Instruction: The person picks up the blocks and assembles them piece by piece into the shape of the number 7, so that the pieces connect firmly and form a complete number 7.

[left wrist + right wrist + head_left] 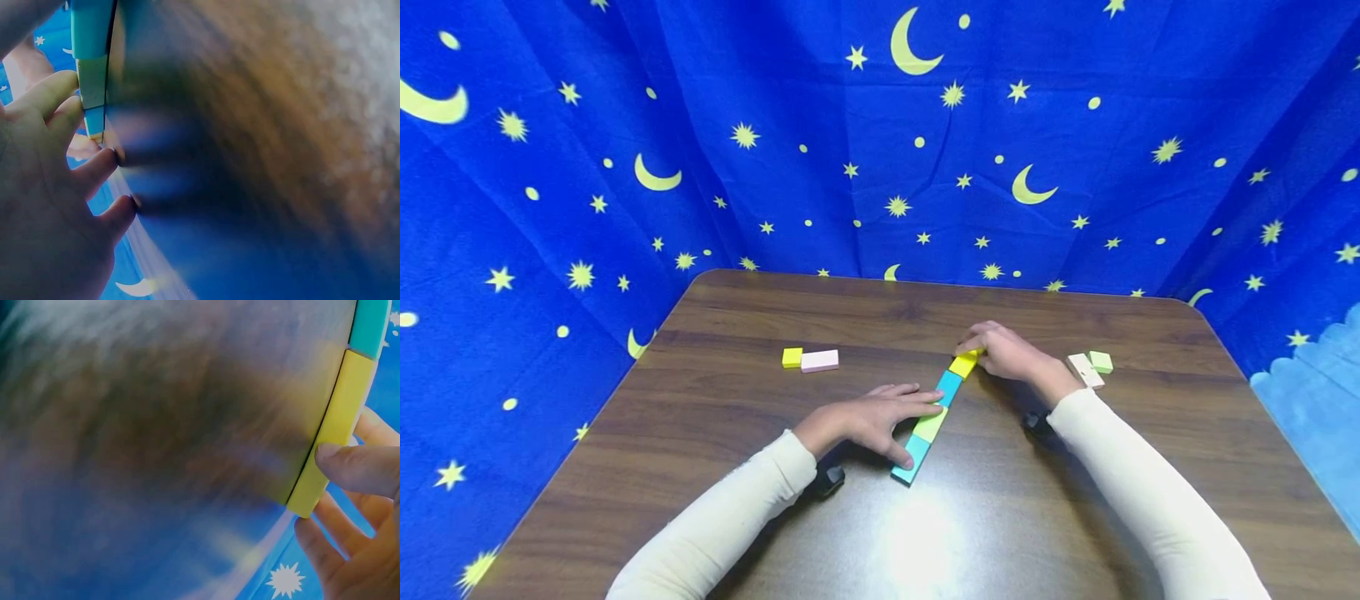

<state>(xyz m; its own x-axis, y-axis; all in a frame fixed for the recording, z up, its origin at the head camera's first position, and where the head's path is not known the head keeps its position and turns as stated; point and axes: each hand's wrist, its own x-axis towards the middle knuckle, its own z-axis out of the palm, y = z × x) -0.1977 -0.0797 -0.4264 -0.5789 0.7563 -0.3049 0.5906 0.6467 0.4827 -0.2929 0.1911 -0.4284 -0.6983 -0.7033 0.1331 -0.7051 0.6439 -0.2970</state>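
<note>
Plainly, the longer yellow block (963, 365) lies pinched within the right grip (1004, 350).

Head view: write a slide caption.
Left hand on a row of four blocks, right hand gripping its yellow end block.

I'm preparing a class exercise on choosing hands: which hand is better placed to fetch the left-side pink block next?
Probably the left hand: in the head view it is nearer the pink block, its fingers spread, whereas the right hand is farther off and pinches a yellow block.
</note>
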